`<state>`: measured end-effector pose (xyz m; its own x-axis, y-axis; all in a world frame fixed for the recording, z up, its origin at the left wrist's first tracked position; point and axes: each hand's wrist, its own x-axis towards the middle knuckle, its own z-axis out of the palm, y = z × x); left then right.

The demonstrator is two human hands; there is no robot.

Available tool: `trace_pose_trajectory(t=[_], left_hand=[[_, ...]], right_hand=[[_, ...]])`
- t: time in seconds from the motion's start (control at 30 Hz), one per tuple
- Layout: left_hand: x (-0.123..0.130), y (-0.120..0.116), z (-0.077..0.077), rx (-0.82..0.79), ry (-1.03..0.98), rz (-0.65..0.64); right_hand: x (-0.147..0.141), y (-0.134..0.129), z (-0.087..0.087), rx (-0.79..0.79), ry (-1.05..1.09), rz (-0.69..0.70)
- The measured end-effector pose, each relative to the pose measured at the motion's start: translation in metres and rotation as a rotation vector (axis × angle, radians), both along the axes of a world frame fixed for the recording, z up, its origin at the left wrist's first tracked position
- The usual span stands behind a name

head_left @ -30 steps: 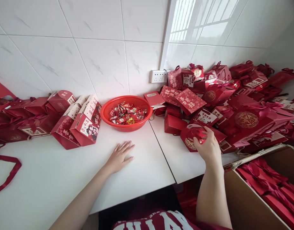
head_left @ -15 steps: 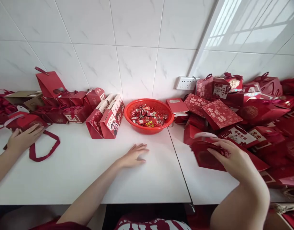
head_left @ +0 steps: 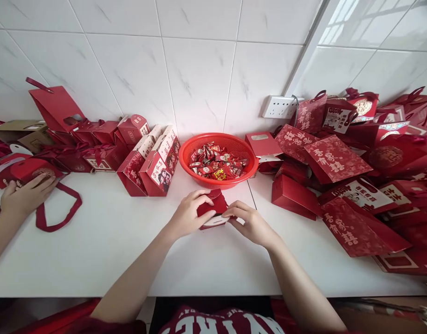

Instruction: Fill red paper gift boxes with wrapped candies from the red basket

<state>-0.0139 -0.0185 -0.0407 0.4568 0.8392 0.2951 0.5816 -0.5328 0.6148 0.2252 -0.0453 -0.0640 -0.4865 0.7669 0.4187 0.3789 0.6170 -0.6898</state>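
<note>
Well, the small red box (head_left: 218,204) sat front and centre!

From my remote seat I had it on the near side of the red basin (head_left: 218,183), above the white table (head_left: 216,273). And what a hold on it! The left hand (head_left: 194,214) was half curled, fingers over the box's left part, thumb lying along the pale strip at its near edge, so the gap between them was only as wide as the card allowed. Opposite, the right hand (head_left: 246,223) had its fingers bent and nearly together, the tips pinching the right end of that strip. Did the base touch the tabletop? I could not tell.

Just behind, the perforated basin carried a pile of wrapped packets (head_left: 216,162). Left of it, I saw two printed gift boxes (head_left: 158,171) side by side. Over on the right, a tumbled heap of red boxes (head_left: 330,162), with a plain red carton (head_left: 293,197) lying nearest the right hand! And out at far left, another person's hand (head_left: 27,197) rested against a rounded red box (head_left: 27,170), just beside a dark red ribbon loop (head_left: 40,215).
</note>
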Motion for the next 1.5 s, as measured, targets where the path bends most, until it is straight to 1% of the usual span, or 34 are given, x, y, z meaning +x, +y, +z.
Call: trace_pose_trajectory(t=[0.07,0.17,0.23,0.27,0.3,0.33,0.4,0.47,0.53,0.6,0.63,0.73,0.87,0.97,1.0,1.07,1.13,1.2,1.27,1.4,1.5], left_hand=[[-0.002,-0.001,-0.008,-0.029,-0.019,-0.006],[-0.005,0.001,-0.011,-0.042,-0.011,-0.076],[-0.007,0.003,-0.012,-0.021,0.012,-0.118],[-0.007,0.005,-0.014,-0.01,0.024,-0.129],[-0.008,0.006,-0.016,-0.002,0.031,-0.127],[-0.009,0.008,-0.019,-0.003,0.031,-0.115],[-0.01,0.01,-0.023,-0.035,0.01,-0.083],[-0.01,0.011,-0.025,-0.089,-0.03,-0.08],[-0.009,0.011,-0.025,-0.144,-0.06,-0.137],[-0.008,0.01,-0.025,-0.185,-0.078,-0.208],[-0.007,0.01,-0.025,-0.2,-0.081,-0.236],[-0.007,0.009,-0.029,-0.227,-0.077,-0.269],[-0.007,0.008,-0.031,-0.254,-0.051,-0.263],[-0.007,0.005,-0.029,-0.291,-0.024,-0.208],[-0.006,0.004,-0.028,-0.282,-0.011,-0.178],[-0.005,0.003,-0.027,-0.209,0.023,-0.126],[-0.003,0.003,-0.028,-0.128,0.05,-0.129],[0.0,0.004,-0.03,-0.108,0.029,-0.178],[0.002,0.006,-0.033,-0.108,-0.027,-0.211],[0.006,0.008,-0.038,-0.058,-0.101,-0.206],[0.004,0.009,-0.041,-0.093,-0.147,-0.224]], right_hand=[[0.004,-0.002,0.002,-0.028,0.063,0.043],[0.011,-0.002,0.005,-0.137,0.115,0.098],[0.013,-0.001,0.002,-0.244,0.084,0.103],[0.013,0.0,0.0,-0.272,0.048,0.088],[0.012,0.002,-0.003,-0.268,0.011,0.056],[0.011,0.003,-0.006,-0.229,-0.016,0.005],[0.007,0.005,-0.008,-0.087,-0.035,-0.106],[0.003,0.007,-0.005,0.049,-0.032,-0.161],[-0.001,0.009,0.001,0.122,-0.05,-0.119],[-0.004,0.011,0.007,0.135,-0.082,-0.06],[-0.005,0.011,0.01,0.125,-0.091,-0.051],[-0.006,0.015,0.01,0.064,-0.079,-0.097],[-0.005,0.018,0.001,-0.032,-0.088,-0.131],[-0.005,0.02,-0.006,-0.193,-0.109,-0.101],[-0.005,0.021,-0.007,-0.262,-0.094,-0.085],[-0.005,0.024,-0.009,-0.376,-0.031,-0.054],[-0.004,0.026,-0.011,-0.422,0.032,-0.04],[-0.004,0.027,-0.012,-0.384,0.031,-0.056],[-0.005,0.026,-0.011,-0.311,-0.014,-0.085],[-0.009,0.016,-0.005,-0.196,-0.058,-0.067],[-0.009,0.008,0.001,-0.144,-0.004,-0.051]])
